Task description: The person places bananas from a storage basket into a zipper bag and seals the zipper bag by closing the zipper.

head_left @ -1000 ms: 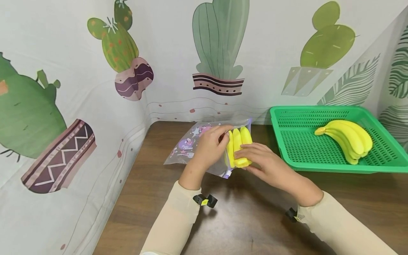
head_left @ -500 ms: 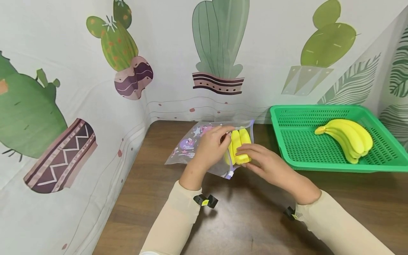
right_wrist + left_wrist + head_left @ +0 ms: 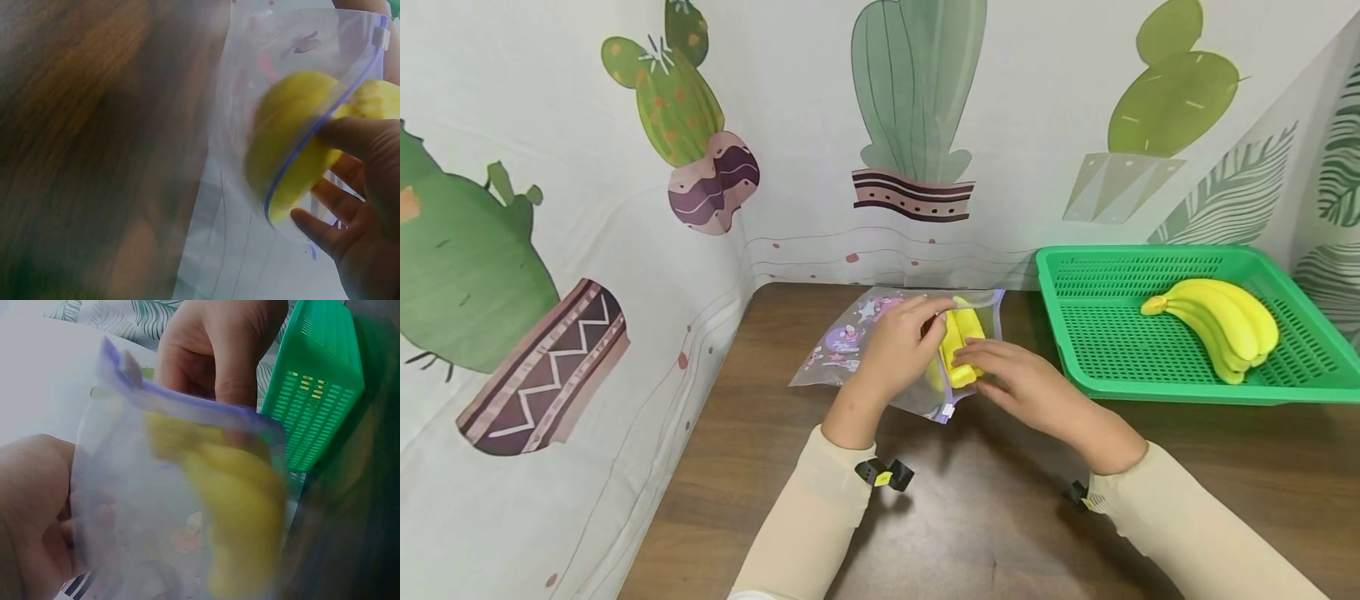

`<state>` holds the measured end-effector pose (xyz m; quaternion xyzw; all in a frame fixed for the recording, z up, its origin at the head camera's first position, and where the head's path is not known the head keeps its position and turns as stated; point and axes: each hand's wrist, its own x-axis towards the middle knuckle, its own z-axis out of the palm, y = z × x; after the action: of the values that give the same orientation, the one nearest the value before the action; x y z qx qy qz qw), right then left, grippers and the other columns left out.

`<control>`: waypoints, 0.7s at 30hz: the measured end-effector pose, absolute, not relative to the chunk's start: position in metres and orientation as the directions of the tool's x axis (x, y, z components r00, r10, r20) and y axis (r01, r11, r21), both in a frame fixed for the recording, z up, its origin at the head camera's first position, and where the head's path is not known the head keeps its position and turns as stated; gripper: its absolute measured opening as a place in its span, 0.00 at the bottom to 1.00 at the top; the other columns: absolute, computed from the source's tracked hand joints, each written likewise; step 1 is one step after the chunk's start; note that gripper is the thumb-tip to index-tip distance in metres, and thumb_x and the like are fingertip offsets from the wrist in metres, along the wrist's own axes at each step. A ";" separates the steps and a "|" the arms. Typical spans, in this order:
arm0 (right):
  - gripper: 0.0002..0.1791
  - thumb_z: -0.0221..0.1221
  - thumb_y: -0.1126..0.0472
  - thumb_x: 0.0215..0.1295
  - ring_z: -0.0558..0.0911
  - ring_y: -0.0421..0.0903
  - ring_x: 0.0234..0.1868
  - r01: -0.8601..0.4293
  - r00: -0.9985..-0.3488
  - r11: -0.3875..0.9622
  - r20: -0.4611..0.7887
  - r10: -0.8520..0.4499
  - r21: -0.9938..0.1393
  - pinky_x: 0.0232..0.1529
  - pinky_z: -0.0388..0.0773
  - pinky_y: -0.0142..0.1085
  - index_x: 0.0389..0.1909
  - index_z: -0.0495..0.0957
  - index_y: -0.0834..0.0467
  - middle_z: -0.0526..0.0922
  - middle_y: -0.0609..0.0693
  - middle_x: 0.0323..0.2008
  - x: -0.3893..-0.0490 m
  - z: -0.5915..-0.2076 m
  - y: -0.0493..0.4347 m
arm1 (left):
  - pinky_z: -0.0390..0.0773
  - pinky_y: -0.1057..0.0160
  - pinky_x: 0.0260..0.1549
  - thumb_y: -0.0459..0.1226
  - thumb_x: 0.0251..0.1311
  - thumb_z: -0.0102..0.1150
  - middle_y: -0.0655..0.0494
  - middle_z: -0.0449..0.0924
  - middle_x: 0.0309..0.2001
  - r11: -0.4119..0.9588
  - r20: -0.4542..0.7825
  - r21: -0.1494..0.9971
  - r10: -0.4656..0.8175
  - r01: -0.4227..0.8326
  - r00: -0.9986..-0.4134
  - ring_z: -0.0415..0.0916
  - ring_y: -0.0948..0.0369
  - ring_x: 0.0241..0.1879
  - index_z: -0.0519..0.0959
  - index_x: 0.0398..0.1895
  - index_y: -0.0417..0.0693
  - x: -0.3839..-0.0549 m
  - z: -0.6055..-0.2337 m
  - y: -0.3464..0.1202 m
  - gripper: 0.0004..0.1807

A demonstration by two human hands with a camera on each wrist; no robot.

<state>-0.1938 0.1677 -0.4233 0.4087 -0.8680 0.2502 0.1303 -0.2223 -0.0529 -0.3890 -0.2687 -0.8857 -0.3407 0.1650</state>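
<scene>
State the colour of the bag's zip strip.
Purple; the zip strip shows best from the left wrist.

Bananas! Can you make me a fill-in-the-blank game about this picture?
The basket is ____ in colour.
The clear bag has a ____ zip edge.
One banana bunch lies in the basket; another bunch is partly inside the see-through ____.
The person's ____ hand is nearer the basket.

Missing words: green; purple; bag; right.

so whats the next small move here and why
Probably ease the banana bunch slightly deeper into the clear bag with the right grip, which touches it: in the right wrist view, the purple zip edge crosses the bunch, leaving part uncovered, while the left grip holds the bag.
</scene>
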 end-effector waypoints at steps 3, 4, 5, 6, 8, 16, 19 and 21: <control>0.16 0.69 0.71 0.57 0.83 0.54 0.57 -0.789 -0.613 0.529 0.458 -0.643 -0.313 0.59 0.78 0.51 0.47 0.84 0.57 0.87 0.52 0.51 -0.197 -0.426 0.167 | 0.78 0.66 0.36 0.37 0.70 0.49 0.56 0.86 0.47 0.612 0.474 0.517 0.377 0.598 -0.796 0.78 0.63 0.35 0.84 0.55 0.50 -0.222 -0.389 -0.052 0.17; 0.15 0.69 0.70 0.57 0.84 0.53 0.55 -0.790 -0.612 0.528 0.463 -0.642 -0.312 0.57 0.80 0.50 0.46 0.84 0.57 0.88 0.51 0.49 -0.197 -0.427 0.166 | 0.76 0.67 0.33 0.37 0.70 0.49 0.56 0.86 0.46 0.610 0.468 0.519 0.383 0.599 -0.796 0.75 0.63 0.32 0.84 0.55 0.50 -0.222 -0.389 -0.052 0.17; 0.13 0.69 0.70 0.58 0.85 0.51 0.54 -0.788 -0.614 0.529 0.461 -0.641 -0.314 0.56 0.81 0.48 0.44 0.85 0.56 0.88 0.50 0.47 -0.198 -0.428 0.166 | 0.73 0.68 0.31 0.37 0.71 0.48 0.57 0.85 0.44 0.608 0.460 0.522 0.391 0.599 -0.797 0.73 0.64 0.30 0.84 0.55 0.49 -0.222 -0.389 -0.052 0.17; 0.12 0.69 0.69 0.59 0.85 0.49 0.52 -0.783 -0.620 0.532 0.455 -0.639 -0.321 0.54 0.82 0.46 0.43 0.85 0.55 0.88 0.49 0.46 -0.198 -0.429 0.165 | 0.70 0.69 0.28 0.37 0.70 0.48 0.57 0.84 0.43 0.610 0.447 0.525 0.396 0.594 -0.802 0.69 0.64 0.27 0.84 0.55 0.50 -0.221 -0.389 -0.051 0.18; 0.10 0.68 0.68 0.61 0.85 0.46 0.50 -0.771 -0.636 0.545 0.432 -0.639 -0.330 0.51 0.83 0.44 0.42 0.84 0.54 0.88 0.46 0.45 -0.199 -0.431 0.162 | 0.67 0.69 0.26 0.37 0.71 0.47 0.58 0.83 0.41 0.616 0.421 0.531 0.405 0.582 -0.812 0.66 0.65 0.25 0.84 0.55 0.50 -0.221 -0.389 -0.052 0.18; 0.12 0.64 0.66 0.65 0.86 0.46 0.51 -0.678 -0.733 0.614 0.313 -0.603 -0.405 0.51 0.83 0.44 0.49 0.84 0.55 0.87 0.47 0.48 -0.195 -0.441 0.157 | 0.67 0.69 0.26 0.37 0.71 0.47 0.58 0.82 0.42 0.627 0.390 0.520 0.430 0.580 -0.814 0.66 0.65 0.24 0.84 0.55 0.50 -0.221 -0.386 -0.052 0.18; 0.12 0.62 0.62 0.68 0.86 0.48 0.53 -0.610 -0.788 0.645 0.271 -0.552 -0.460 0.54 0.82 0.46 0.51 0.83 0.57 0.87 0.49 0.50 -0.191 -0.446 0.156 | 0.69 0.69 0.28 0.38 0.71 0.47 0.58 0.83 0.43 0.633 0.379 0.515 0.437 0.578 -0.816 0.68 0.64 0.26 0.84 0.54 0.51 -0.221 -0.388 -0.051 0.17; 0.13 0.60 0.60 0.71 0.85 0.49 0.53 -0.557 -0.824 0.660 0.239 -0.514 -0.504 0.54 0.82 0.47 0.53 0.83 0.58 0.87 0.51 0.50 -0.189 -0.449 0.155 | 0.71 0.70 0.31 0.39 0.71 0.47 0.58 0.84 0.45 0.642 0.366 0.512 0.439 0.571 -0.821 0.70 0.64 0.29 0.84 0.54 0.51 -0.220 -0.389 -0.051 0.17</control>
<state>-0.1887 0.1550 -0.4495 0.2942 -0.9101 0.2893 0.0378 -0.2201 -0.0513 -0.3888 -0.2805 -0.8999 -0.3170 0.1047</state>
